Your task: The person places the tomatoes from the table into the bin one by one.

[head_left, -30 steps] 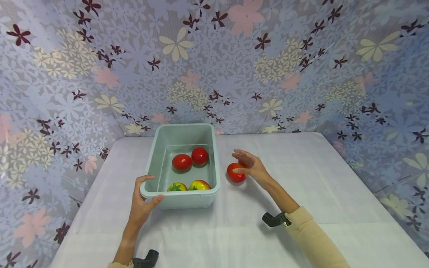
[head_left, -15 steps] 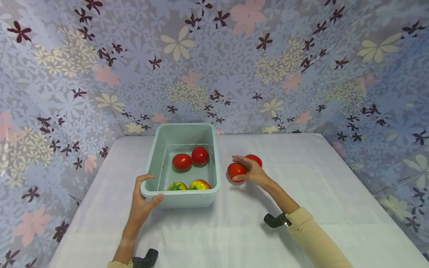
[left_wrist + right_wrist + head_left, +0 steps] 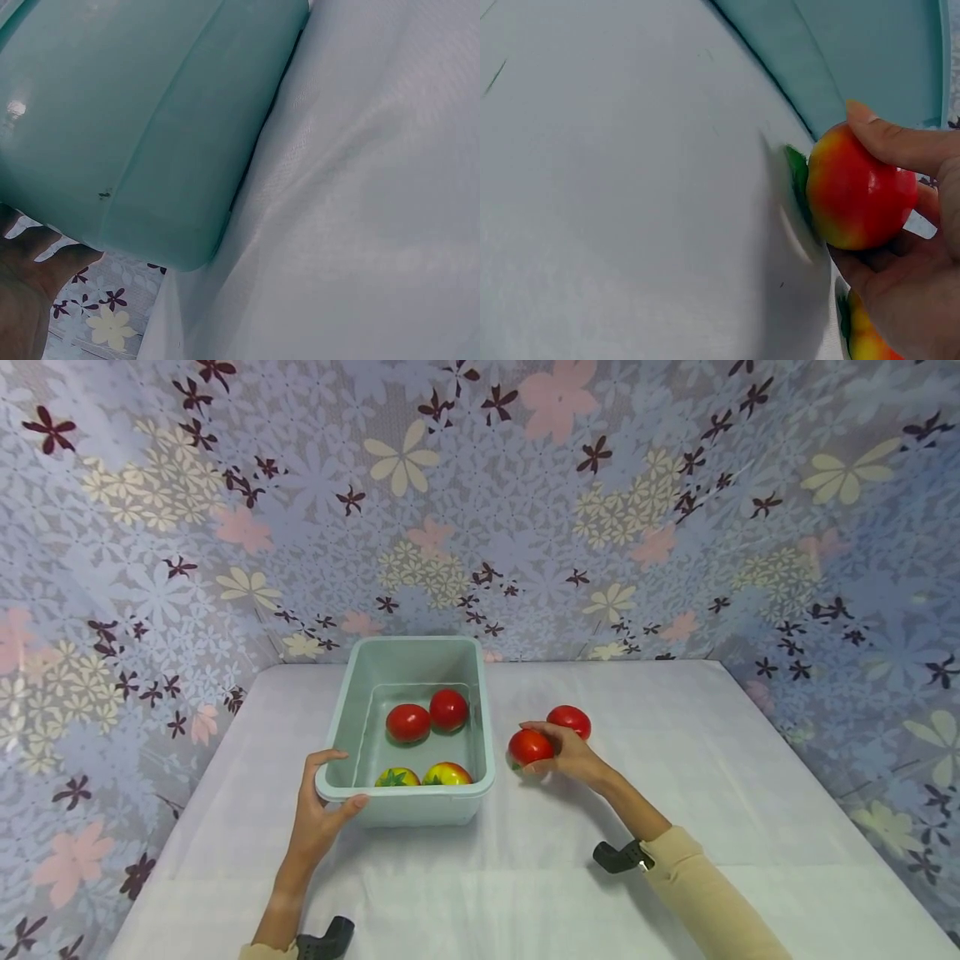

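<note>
My right hand [image 3: 573,760] grips a red tomato [image 3: 529,747] just right of the bin, thumb on one side and fingers on the other. Seen from the right wrist, this tomato [image 3: 862,191] shows a yellow patch, and its green leafy end is turned to the tablecloth. Whether it touches the cloth I cannot tell. Behind that hand lies another red tomato [image 3: 572,720]. At the near left corner of the pale green bin [image 3: 408,793], my left hand [image 3: 311,822] holds the rim, thumb outside and fingers over the edge. The left wrist view shows the bin's outer wall [image 3: 142,135].
Inside the bin lie two red tomatoes, one on the left [image 3: 408,724] and one on the right [image 3: 448,710], and two yellow-red ones [image 3: 397,777] by the near wall. White cloth [image 3: 525,877] covers the table. A flowered curtain [image 3: 525,527] stands behind it.
My right fingers have closed round the nearer tomato, which has tilted so its green end shows. The hand has lowered slightly, baring the tomato behind. My left hand stays on the bin.
</note>
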A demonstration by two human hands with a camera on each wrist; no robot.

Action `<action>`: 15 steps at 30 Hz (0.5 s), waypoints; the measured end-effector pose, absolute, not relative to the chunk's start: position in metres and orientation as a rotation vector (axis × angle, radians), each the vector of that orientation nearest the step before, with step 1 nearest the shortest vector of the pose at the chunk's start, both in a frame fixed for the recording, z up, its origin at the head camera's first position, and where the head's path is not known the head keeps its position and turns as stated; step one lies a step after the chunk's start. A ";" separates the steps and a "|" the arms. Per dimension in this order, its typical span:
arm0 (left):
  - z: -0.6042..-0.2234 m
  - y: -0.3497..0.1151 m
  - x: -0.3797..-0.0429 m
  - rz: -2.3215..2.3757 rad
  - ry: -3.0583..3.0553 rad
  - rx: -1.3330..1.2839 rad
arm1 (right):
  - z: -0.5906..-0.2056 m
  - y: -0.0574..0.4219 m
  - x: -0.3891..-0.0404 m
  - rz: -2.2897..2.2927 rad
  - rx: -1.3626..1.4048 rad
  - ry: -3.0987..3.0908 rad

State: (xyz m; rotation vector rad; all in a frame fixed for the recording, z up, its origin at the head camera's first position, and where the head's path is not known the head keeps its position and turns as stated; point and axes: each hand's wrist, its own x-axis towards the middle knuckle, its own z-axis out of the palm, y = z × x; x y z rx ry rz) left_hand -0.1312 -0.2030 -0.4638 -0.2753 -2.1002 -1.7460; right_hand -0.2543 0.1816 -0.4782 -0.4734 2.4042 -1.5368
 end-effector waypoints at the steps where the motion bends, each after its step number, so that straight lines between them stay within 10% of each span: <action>1: -0.464 -0.203 -0.131 -1.748 -2.099 -0.279 | -0.477 0.182 -0.254 -1.546 -0.473 2.404; 15: -0.463 -0.202 -0.131 -1.725 -2.110 -0.256 | -0.463 0.184 -0.256 -1.750 -0.418 2.285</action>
